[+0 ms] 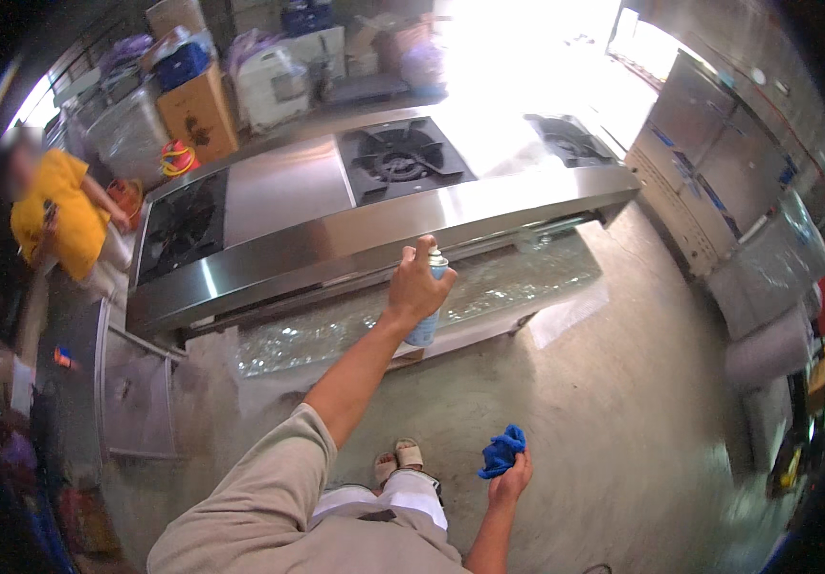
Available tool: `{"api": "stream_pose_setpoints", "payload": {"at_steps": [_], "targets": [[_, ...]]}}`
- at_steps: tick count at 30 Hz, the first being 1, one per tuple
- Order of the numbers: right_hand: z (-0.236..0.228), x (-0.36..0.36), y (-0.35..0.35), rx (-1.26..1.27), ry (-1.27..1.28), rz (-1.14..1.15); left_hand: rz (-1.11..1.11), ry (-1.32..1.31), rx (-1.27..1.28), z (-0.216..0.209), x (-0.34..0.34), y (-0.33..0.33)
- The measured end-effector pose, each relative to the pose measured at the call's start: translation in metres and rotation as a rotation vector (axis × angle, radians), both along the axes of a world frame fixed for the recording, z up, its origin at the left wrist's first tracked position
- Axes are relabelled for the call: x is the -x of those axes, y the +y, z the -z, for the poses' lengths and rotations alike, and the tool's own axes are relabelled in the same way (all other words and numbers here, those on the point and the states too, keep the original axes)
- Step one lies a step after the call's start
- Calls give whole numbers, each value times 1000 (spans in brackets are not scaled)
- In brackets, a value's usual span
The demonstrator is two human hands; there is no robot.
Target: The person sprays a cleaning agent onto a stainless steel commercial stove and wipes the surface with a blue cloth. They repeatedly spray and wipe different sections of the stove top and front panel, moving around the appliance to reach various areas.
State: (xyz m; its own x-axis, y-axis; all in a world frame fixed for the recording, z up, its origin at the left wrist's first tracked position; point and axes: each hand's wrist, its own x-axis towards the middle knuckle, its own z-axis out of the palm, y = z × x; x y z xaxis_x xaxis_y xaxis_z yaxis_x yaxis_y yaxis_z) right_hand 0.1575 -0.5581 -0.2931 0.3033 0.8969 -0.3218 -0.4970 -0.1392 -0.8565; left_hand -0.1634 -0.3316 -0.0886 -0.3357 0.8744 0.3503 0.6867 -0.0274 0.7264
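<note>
Spray can (422,331) stood close to upright in the person's left hand (416,290), nozzle end uppermost.
From where I watched, the can was out in front of the person, before the long steel worktop (288,187) and its plastic-covered lower shelf (551,268); its long axis ran nearly up and down, the top leaning slightly to the person's right, the base lower and nearer the body. Which way the nozzle faced, I couldn't tell. The left hand was curled around the can, a finger raised over its top. Low on the other side, the right hand (513,477) was partly closed, gripping a bunched blue cloth (501,452). A co-worker in a yellow shirt (60,212) stood by the worktop's left end.
</note>
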Motion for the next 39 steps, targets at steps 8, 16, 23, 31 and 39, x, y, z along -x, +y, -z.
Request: {"api": "stream_pose_setpoints", "payload": {"at_steps": [8, 16, 23, 31, 39], "targets": [[-31, 50, 52, 6, -33, -238, -224, -7, 26, 14, 75, -61], [-25, 97, 78, 38, -69, -480, -533, 5, -4, 28, 166, -154], [-44, 188, 73, -70, -85, -717, -751, 20, -40, 36, 268, -268], [-58, 322, 2, -165, -87, -816, -901, 39, -58, 59, 408, -400], [-87, 480, -93, -41, 356, -705, -586, 83, -101, 93, 441, -492]]}}
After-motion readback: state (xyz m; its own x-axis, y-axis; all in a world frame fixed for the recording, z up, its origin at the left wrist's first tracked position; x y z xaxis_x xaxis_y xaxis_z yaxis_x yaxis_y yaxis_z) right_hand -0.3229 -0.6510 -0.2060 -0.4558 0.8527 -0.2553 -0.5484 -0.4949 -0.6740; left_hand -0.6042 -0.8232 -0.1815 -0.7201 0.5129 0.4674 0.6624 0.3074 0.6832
